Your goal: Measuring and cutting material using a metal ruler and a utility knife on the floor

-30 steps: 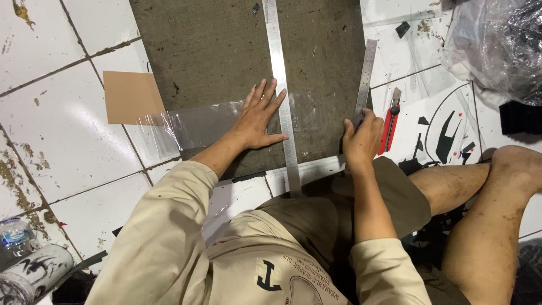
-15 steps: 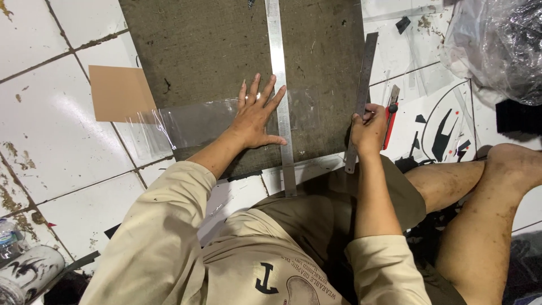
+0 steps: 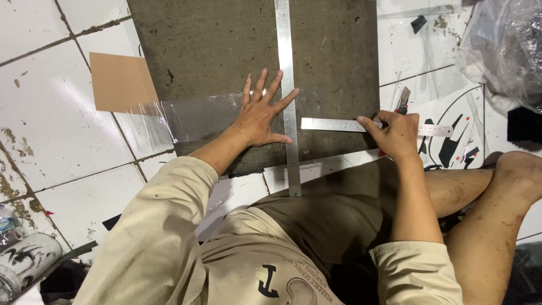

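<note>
My left hand (image 3: 261, 116) lies flat with fingers spread on a clear plastic sheet (image 3: 192, 116), its fingertips against a long steel ruler (image 3: 287, 85) that runs upright across a grey-brown mat (image 3: 226, 45). My right hand (image 3: 395, 133) holds a short steel ruler (image 3: 333, 125) lying crosswise, its left end near the long ruler. The same hand also grips a red utility knife (image 3: 403, 99), whose tip sticks up above the fingers.
A brown cardboard piece (image 3: 121, 83) lies under the sheet's left end on white floor tiles (image 3: 62, 141). A crumpled plastic bag (image 3: 502, 51) sits top right. Black and white printed sheets (image 3: 451, 141) lie by my bare leg (image 3: 497, 197). Spray cans (image 3: 22, 262) sit bottom left.
The short ruler, upright beside the mat earlier, now lies crosswise on the mat, turned by my right hand. My left hand stays pressed on the sheet.
</note>
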